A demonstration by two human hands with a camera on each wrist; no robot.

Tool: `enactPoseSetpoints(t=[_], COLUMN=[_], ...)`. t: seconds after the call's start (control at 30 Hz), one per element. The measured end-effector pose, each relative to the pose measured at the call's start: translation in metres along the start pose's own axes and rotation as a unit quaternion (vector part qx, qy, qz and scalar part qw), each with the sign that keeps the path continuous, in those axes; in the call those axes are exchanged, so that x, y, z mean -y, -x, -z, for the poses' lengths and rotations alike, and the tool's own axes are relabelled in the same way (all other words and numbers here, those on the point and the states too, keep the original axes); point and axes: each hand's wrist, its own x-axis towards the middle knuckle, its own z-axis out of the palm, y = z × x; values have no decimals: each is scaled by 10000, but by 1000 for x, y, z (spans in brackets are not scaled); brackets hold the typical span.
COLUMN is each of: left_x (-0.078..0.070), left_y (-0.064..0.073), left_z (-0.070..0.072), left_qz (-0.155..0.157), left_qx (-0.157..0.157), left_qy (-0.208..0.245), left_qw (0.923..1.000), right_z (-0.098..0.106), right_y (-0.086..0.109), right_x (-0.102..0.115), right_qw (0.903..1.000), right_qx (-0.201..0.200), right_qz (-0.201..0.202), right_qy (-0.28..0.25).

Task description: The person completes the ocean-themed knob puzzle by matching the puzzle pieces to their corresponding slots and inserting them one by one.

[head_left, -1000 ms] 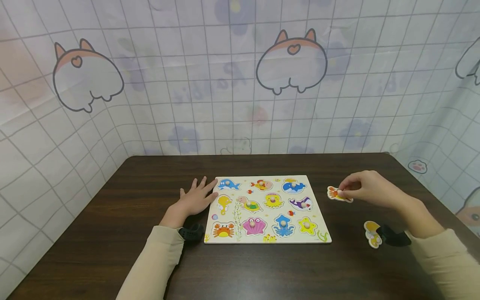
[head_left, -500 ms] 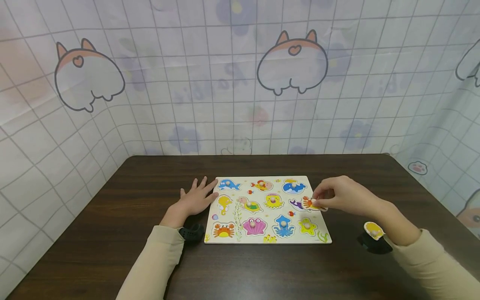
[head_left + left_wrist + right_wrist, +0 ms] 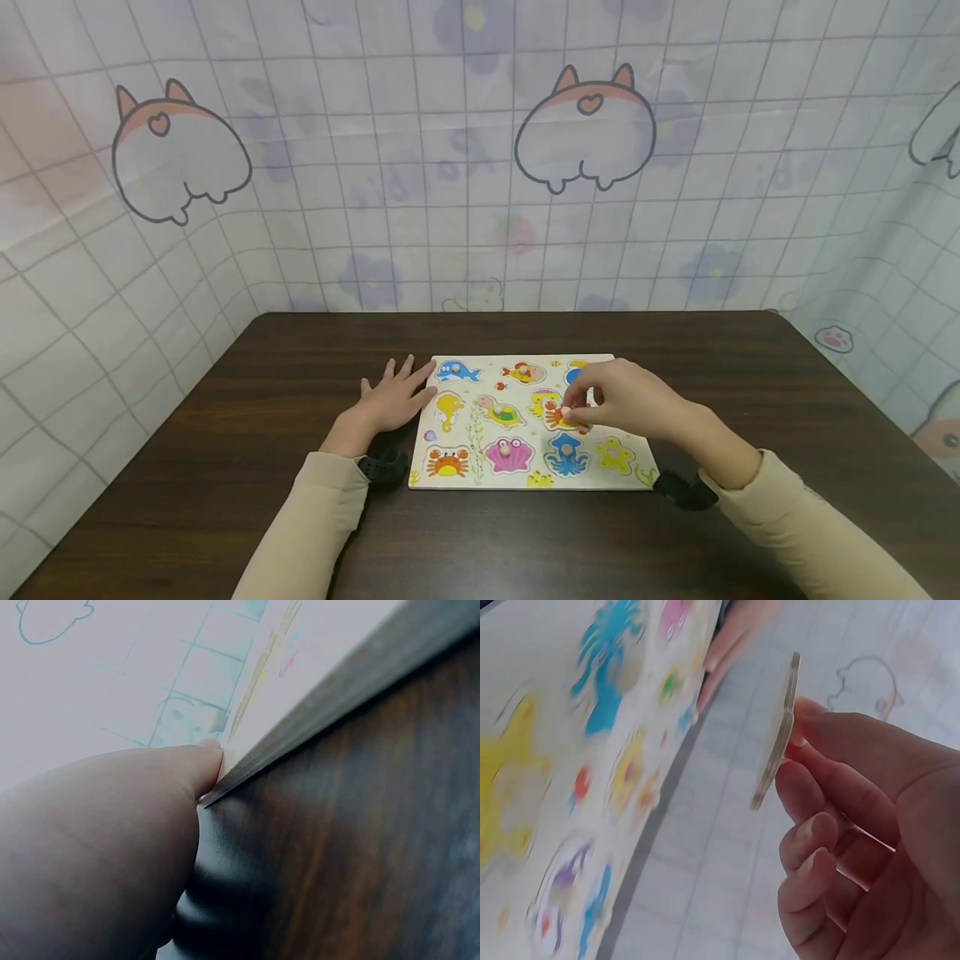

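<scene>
My right hand (image 3: pixel 626 400) pinches a knobbed crab puzzle piece (image 3: pixel 553 414) between thumb and fingers, over the right half of the puzzle board (image 3: pixel 596 479). In the right wrist view the piece (image 3: pixel 776 742) shows edge-on, held up off the board. My left hand (image 3: pixel 390 398) lies with fingers spread on the table, its fingertips at the board's left edge. At the board's lower left is a printed crab picture (image 3: pixel 447 461) without a knob. A yellow seahorse picture (image 3: pixel 450 411) above it has no knob either. The octopus (image 3: pixel 538 402) is partly covered by the held piece.
Knobbed sea animals sit in the board, among them a shell (image 3: pixel 508 455), a squid (image 3: pixel 566 455), a starfish (image 3: pixel 615 455) and a turtle (image 3: pixel 498 411). Dark wristbands (image 3: pixel 686 490) circle both wrists. A patterned cloth (image 3: pixel 465 208) hangs behind the dark table (image 3: pixel 187 467).
My right hand has carried the crab piece leftward from the table on the right to over the board. The yellow piece at the right is now hidden by the arm. My left hand stays put.
</scene>
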Motion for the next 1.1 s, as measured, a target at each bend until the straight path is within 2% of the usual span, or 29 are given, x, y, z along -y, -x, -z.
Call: enactPoseSetpoints(t=[0.33,0.73,0.97,1.1], left_x=[2,3,0,0], left_y=[-3,-3,-3,-3], left_z=[0,0,-1,0], left_qz=[-13,33,81,83], left_qx=[3,35,33,13], left_qy=[28,-13,-33,-27], left_qw=[10000,10000,10000,10000], right_z=[-25,-48,-63,-70], right_y=[-28,-58,-72,-76], right_x=[25,51,61,67], right_qw=[9989,9974,9953,9942], right_qx=[97,394,815,908], right_qz=[392,559,469,501], right_qy=[220,241,214,273])
